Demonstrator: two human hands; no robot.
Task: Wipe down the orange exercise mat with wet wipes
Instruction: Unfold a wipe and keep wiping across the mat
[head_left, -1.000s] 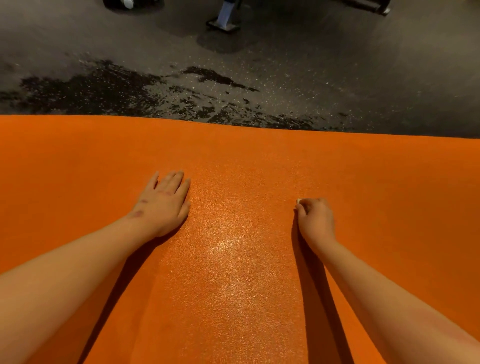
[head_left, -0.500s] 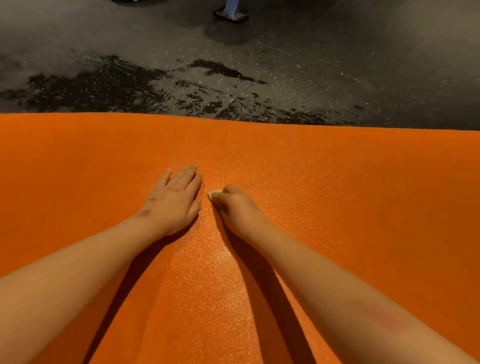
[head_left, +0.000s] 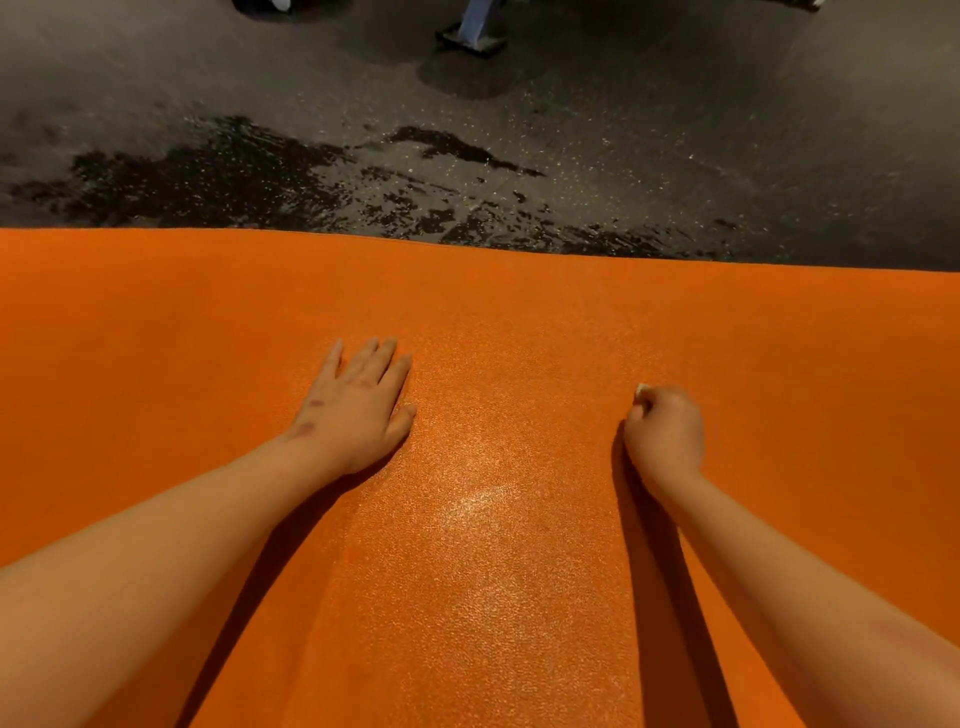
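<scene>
The orange exercise mat (head_left: 509, 322) fills the lower two thirds of the head view, with a shiny damp streak down its middle. My left hand (head_left: 358, 410) lies flat on the mat, fingers together and pointing away from me. My right hand (head_left: 666, 434) is curled into a fist pressed on the mat to the right of the damp streak. A small white corner of the wet wipe (head_left: 642, 389) pokes out at the far side of the fist; the rest of the wipe is hidden under the hand.
Beyond the mat's far edge is dark speckled floor with wet patches (head_left: 218, 182). A metal stand base (head_left: 470, 41) and a dark object (head_left: 270, 6) sit at the top of the view.
My right hand with the wipe swept left to beside my left hand, then back right to where it was. The left hand stayed flat in place.
</scene>
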